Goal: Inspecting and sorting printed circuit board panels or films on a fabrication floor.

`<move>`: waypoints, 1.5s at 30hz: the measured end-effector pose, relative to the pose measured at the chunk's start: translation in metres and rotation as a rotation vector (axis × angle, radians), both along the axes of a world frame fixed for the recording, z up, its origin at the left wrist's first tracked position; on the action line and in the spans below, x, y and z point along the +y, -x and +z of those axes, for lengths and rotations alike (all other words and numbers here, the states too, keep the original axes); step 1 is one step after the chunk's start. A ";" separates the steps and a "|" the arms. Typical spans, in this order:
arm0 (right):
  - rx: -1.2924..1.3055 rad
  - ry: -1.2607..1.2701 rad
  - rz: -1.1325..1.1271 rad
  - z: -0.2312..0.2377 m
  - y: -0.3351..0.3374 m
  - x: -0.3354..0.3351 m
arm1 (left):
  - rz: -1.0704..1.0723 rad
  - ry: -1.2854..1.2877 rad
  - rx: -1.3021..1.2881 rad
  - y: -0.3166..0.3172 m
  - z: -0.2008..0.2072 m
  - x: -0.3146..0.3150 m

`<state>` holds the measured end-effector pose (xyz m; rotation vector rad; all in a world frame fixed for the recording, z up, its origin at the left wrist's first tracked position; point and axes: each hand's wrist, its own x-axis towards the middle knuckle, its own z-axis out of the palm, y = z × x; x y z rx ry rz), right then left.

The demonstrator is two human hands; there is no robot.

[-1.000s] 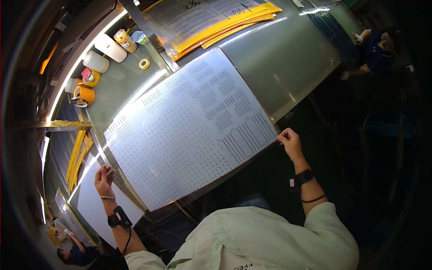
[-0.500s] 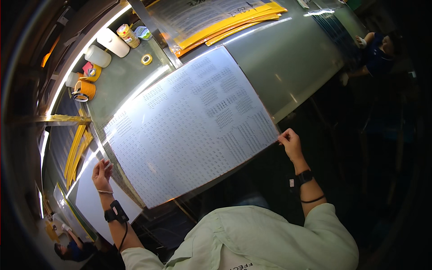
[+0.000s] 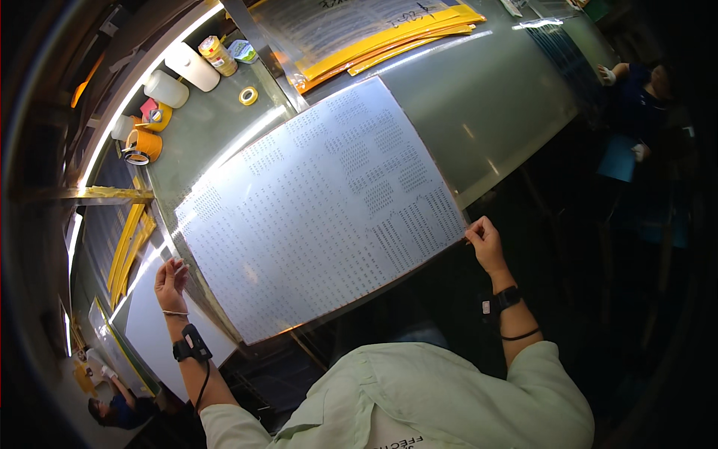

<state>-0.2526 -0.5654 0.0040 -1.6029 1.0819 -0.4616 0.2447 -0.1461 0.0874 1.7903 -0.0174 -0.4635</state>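
Note:
A large white sheet (image 3: 299,217) printed with rows of small dark marks lies on a greenish, glossy worktable (image 3: 493,97). My right hand (image 3: 486,243) pinches its near right corner between thumb and fingers. Beyond the sheet's left side, a little apart from it, my left hand (image 3: 171,284) is raised with the fingers drawn together. Something small and pale shows at these fingertips, too small to name. A plain white panel (image 3: 168,333) is below and beside my left hand.
Yellow-edged films (image 3: 374,37) are stacked at the far side. A tape roll (image 3: 248,96), a white bottle (image 3: 191,67), a jar (image 3: 218,56) and an orange mug (image 3: 142,146) stand far left. Co-workers (image 3: 636,90) (image 3: 123,404) are at the right and lower left.
The view has shifted slightly. My left hand is a little higher. The co-worker at the right now has a blue sheet by one hand. My right hand keeps the corner.

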 end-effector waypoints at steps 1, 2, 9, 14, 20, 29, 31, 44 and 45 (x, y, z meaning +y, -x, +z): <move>0.020 0.024 -0.003 0.000 -0.001 0.001 | -0.008 0.021 -0.022 -0.001 0.003 0.000; 0.041 0.048 -0.006 0.000 -0.001 0.003 | -0.016 0.042 -0.044 -0.001 0.006 -0.001; -0.052 -0.015 -0.049 -0.007 0.003 0.004 | -0.042 0.127 -0.096 -0.010 0.007 -0.009; 0.080 0.093 0.028 0.003 0.000 0.004 | -0.044 0.087 -0.011 -0.020 -0.011 0.002; -0.045 -0.143 -0.029 0.004 0.007 -0.004 | -0.044 0.049 0.078 -0.015 -0.024 0.000; -0.037 -0.218 -0.060 0.007 0.002 -0.005 | -0.066 0.064 0.074 -0.019 -0.017 -0.008; -0.036 -0.206 -0.051 0.009 0.000 -0.005 | -0.058 0.062 0.062 -0.018 -0.017 -0.008; 0.004 -0.144 -0.036 0.013 -0.005 -0.005 | -0.020 0.048 0.063 -0.014 -0.015 -0.001; 0.004 -0.143 -0.033 0.014 -0.006 -0.004 | -0.014 0.036 0.060 -0.015 -0.015 -0.001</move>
